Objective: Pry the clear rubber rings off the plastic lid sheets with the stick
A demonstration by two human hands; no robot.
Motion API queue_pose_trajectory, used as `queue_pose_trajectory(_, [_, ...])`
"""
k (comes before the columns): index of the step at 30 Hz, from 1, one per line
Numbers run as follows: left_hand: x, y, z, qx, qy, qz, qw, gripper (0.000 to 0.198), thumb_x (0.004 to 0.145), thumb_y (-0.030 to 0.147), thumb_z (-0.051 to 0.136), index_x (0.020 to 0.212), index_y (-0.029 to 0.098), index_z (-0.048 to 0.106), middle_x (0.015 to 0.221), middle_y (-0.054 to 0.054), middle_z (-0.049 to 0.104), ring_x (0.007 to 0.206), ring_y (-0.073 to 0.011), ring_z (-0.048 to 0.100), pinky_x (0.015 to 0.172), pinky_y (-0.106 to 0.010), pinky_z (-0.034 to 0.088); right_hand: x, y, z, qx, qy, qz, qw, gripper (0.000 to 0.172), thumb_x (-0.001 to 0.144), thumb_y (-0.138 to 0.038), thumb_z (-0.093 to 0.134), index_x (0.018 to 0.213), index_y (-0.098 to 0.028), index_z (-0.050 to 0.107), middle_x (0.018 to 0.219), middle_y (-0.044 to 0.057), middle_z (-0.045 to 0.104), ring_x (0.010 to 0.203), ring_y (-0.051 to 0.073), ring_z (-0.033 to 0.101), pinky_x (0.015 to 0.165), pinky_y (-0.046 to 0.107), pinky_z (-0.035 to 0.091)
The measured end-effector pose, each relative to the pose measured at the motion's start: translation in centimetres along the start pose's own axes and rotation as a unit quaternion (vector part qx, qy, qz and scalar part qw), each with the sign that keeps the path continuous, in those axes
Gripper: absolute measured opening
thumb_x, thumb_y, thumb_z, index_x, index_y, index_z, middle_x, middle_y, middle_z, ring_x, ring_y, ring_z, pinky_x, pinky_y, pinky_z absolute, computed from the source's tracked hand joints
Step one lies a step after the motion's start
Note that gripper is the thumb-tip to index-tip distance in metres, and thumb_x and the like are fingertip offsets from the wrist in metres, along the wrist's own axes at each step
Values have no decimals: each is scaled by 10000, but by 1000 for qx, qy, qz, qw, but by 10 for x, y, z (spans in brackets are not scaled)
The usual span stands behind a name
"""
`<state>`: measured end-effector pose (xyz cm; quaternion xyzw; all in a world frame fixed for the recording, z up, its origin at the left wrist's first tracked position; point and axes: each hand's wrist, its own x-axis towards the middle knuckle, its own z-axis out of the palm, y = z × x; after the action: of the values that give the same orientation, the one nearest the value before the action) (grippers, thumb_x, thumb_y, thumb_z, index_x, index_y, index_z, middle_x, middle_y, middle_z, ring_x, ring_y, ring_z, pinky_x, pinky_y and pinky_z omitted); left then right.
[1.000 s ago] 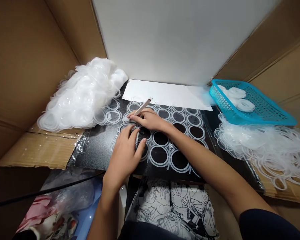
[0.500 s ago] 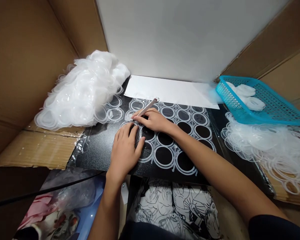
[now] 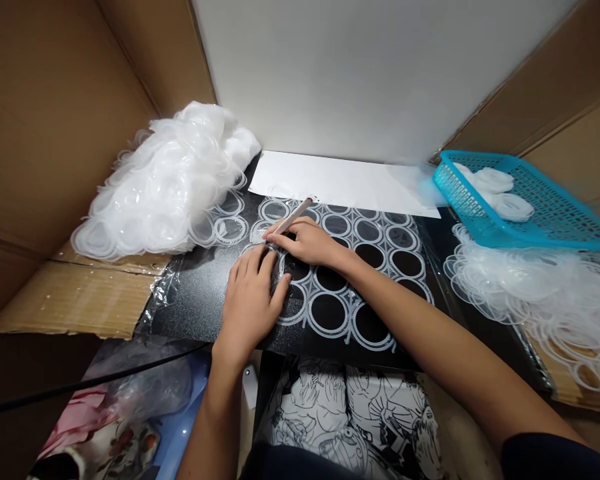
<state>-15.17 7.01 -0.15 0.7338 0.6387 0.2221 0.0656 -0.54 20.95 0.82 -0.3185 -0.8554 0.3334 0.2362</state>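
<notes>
**Around the work surface**

A heap of clear plastic discs (image 3: 165, 187) lies at the left against a cardboard wall (image 3: 45, 133). A white paper sheet (image 3: 340, 183) lies at the back. At the right, a blue basket (image 3: 473, 210) holds white pieces (image 3: 500, 193) above a tangle of clear rings (image 3: 530, 293). A black cable (image 3: 80, 383) crosses the lower left.

Mid-frame, the left hand (image 3: 250, 303) lies flat on a clear sheet of rings (image 3: 350, 267) over a black board (image 3: 195, 300). The right hand (image 3: 307, 241) grips a thin stick (image 3: 293, 215), tip down at the sheet. Loose rings (image 3: 535, 290) heap at right, below a blue basket (image 3: 545, 217).
</notes>
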Motion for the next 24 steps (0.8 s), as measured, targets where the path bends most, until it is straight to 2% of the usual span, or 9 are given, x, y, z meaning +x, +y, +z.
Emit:
queue_pose_trajectory(10, [0,-1,0,0,1,4,1000,423,1048,382,512,1422,184,522,1515,-165,538,1432,-327,473,1197,-549,388,1,1,0,-6,3,8,1000,233,1026,-376,587,1035,-297,806,1214,34,789,1224,258,687,1146,462,470])
queue_pose_trajectory(13, [0,0,0,6,-1,4,1000,442,1052,382,504,1446,182,504,1539,-157,524,1449,-322,457,1204,-539,382,0,0,0,-27,-9,-24,999,249,1040,-360,557,1062,-292,795,1195,33,792,1185,243,692,1099,434,484])
queue_pose_trajectory(18, [1,1,1,39,-14,-1,999,498,1060,399,482,1485,139,478,1551,-161,519,1448,-349,446,1212,-543,367,-6,-7,7,-193,-34,-111,974,334,1084,-286,430,1146,-226,752,1215,83,771,1123,269,669,968,445,457])
queue_pose_trajectory(21, [1,1,3,52,-14,6,999,516,1062,397,467,1486,101,480,1550,-180,515,1454,-367,427,1217,-542,363,-6,-11,9,-274,-15,-105,956,315,1064,-212,446,1216,-188,721,1209,124,766,1104,296,658,949,458,430])
queue_pose_trajectory(24, [0,0,4,58,-11,10,998,491,1066,411,449,1462,127,508,1560,-171,507,1453,-375,422,1201,-558,380,5,-8,0,-293,43,-67,953,337,1053,-183,431,1245,-194,708,1199,126,765,1080,298,656,955,462,431])
